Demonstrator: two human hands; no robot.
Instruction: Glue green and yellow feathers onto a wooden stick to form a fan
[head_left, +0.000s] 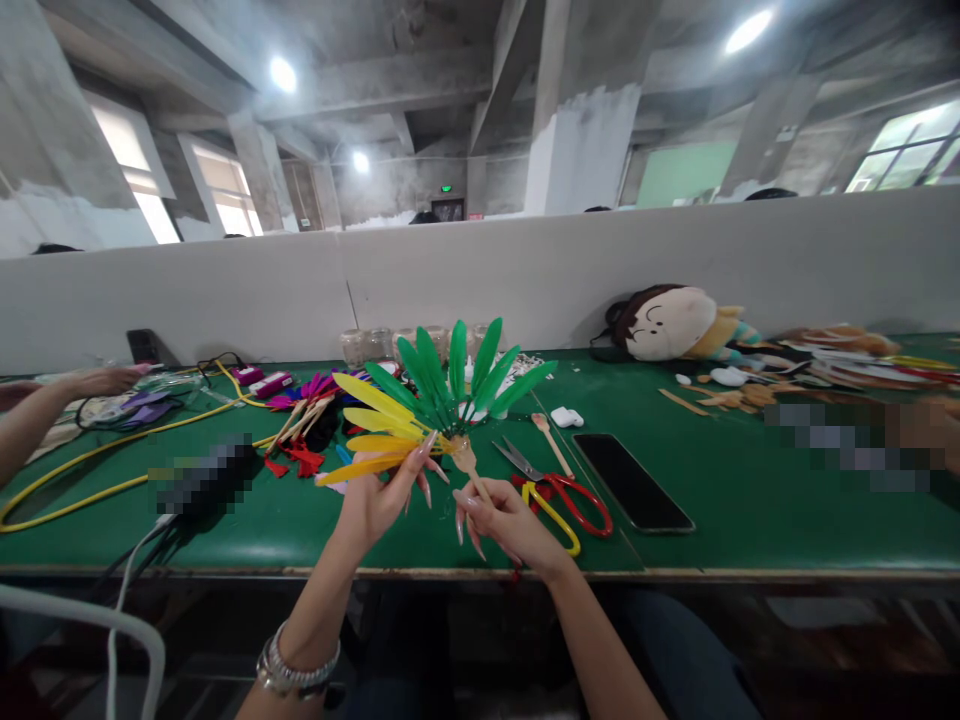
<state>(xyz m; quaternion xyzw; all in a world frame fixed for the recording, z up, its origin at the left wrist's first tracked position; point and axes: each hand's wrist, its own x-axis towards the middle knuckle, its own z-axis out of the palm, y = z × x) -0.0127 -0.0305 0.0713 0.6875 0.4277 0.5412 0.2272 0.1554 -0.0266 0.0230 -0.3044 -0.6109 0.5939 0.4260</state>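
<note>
A fan of green and yellow feathers point(450, 400) stands out from the bowl of a wooden spoon point(466, 462). My right hand point(510, 525) is closed on the spoon's handle near the table's front edge. My left hand point(375, 505) pinches the base of the yellow feathers point(375, 430), its long nails spread beside them. Red-handled scissors point(559, 500) lie just past my right hand, apart from it. A second wooden spoon point(551, 442) lies beyond them. The spoon's bowl is partly hidden by the feather bases.
The green table mat point(720, 500) holds a black phone point(632, 482), a yellow cable point(112, 470), loose coloured feathers point(304, 395), glass jars point(375, 345) and a plush doll point(671, 325). A co-worker's hand point(94, 381) reaches in at far left. A grey partition point(525, 280) backs the table.
</note>
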